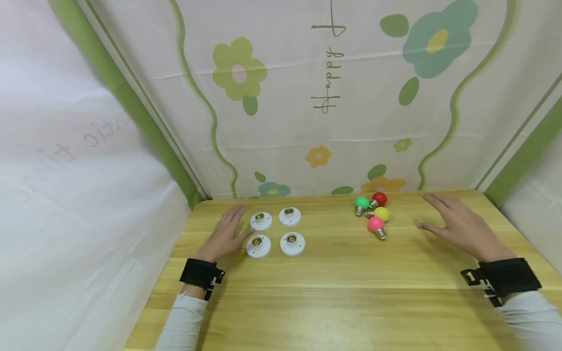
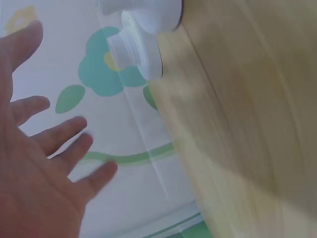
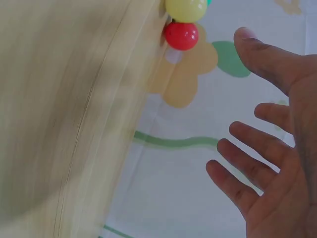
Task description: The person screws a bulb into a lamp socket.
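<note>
My left hand hovers with spread fingers just left of several white round lamp holders, which stand in two rows with their sockets facing up. In the left wrist view its palm shows bare, and a lamp holder appears beyond the thumb. On the right, my right hand is held with thumb and fingers apart, nothing in its grasp. To its left lie small bulbs with metal screw bases: a green bulb, a red bulb, a yellow bulb and a pink bulb.
A wooden table carries everything. Behind it hangs a white curtain printed with flowers, close to the table's far edge. White cloth also closes off the left side. Both wrists wear black straps.
</note>
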`<state>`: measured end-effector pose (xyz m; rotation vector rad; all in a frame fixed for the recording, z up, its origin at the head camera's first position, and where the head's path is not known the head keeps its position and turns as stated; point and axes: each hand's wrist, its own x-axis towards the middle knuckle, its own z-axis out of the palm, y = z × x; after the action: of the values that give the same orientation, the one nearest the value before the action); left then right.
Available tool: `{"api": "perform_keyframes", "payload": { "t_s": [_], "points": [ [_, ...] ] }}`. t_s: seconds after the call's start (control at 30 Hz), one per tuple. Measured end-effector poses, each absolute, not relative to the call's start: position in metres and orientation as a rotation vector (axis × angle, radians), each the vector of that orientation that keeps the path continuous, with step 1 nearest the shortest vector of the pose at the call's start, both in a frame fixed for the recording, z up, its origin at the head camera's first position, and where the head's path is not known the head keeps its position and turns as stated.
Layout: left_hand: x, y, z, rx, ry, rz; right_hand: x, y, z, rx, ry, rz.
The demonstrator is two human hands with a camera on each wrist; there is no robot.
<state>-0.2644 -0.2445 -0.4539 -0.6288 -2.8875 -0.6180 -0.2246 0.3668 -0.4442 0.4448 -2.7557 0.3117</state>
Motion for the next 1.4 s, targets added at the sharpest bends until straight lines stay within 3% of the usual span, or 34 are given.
{"api": "perform_keyframes", "payload": {
  "t_s": [0.57,1.4],
  "points": [
    [-0.265,-0.218,-0.461,-0.598,-2.846,-0.814,-0.236,0.323,-0.444,0.542,-2.608,0.362],
    [-0.27,-0.175,-0.473,-0.945,-2.722,-1.04,-0.235,0.287,-0.451,0.694,-2.599,0.393]
  ]
}}
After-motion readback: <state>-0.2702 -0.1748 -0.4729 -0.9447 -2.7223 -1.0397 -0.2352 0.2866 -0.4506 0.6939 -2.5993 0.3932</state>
